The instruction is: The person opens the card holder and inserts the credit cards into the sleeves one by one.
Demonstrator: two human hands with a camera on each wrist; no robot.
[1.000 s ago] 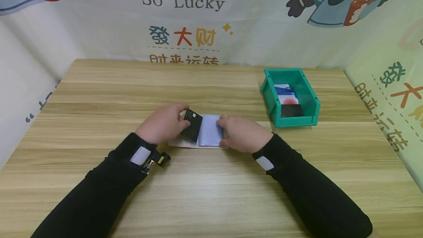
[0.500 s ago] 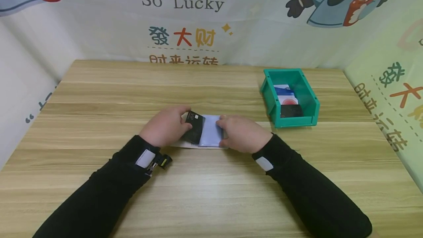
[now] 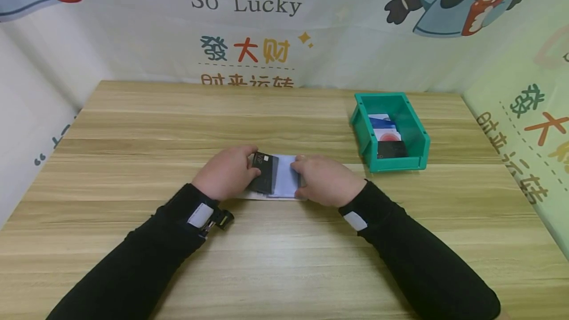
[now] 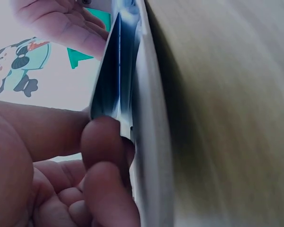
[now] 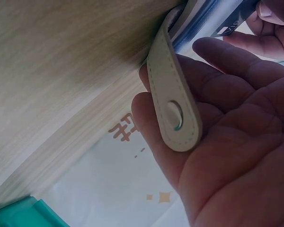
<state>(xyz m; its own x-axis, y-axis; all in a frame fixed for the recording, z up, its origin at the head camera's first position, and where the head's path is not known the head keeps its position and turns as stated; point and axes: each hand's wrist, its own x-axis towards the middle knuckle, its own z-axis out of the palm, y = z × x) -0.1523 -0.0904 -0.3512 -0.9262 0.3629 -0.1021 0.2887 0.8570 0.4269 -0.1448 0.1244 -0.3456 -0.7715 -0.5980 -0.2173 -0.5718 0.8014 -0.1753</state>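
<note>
Between the thumb and fingers of my left hand (image 3: pixel 224 172) is a black VIP card (image 3: pixel 265 172). Its right part overlaps a clear plastic sleeve (image 3: pixel 286 177) of an open card holder lying on the table. Whether its edge is inside the sleeve I cannot tell. My right hand (image 3: pixel 331 181) grips the holder's right end, thumb and fingers at the sleeve's edge. The right wrist view shows the holder's cream strap (image 5: pixel 173 94) with a metal snap, lying against the fingers. Seen edge-on in the left wrist view, the thick pale cover (image 4: pixel 154 137) lies beneath the sleeves.
A green bin (image 3: pixel 394 164) stands at the back right of the wooden table (image 3: pixel 284 260). Several cards (image 3: pixel 386 132) lie in it, among them white, blue and black ones. A printed cloth (image 3: pixel 155 38) hangs behind the table and along its sides.
My left hand has moved slightly right and down, bringing the black card further over the sleeve. The card has turned straighter, more in line with the sleeve. My right hand stays in place.
</note>
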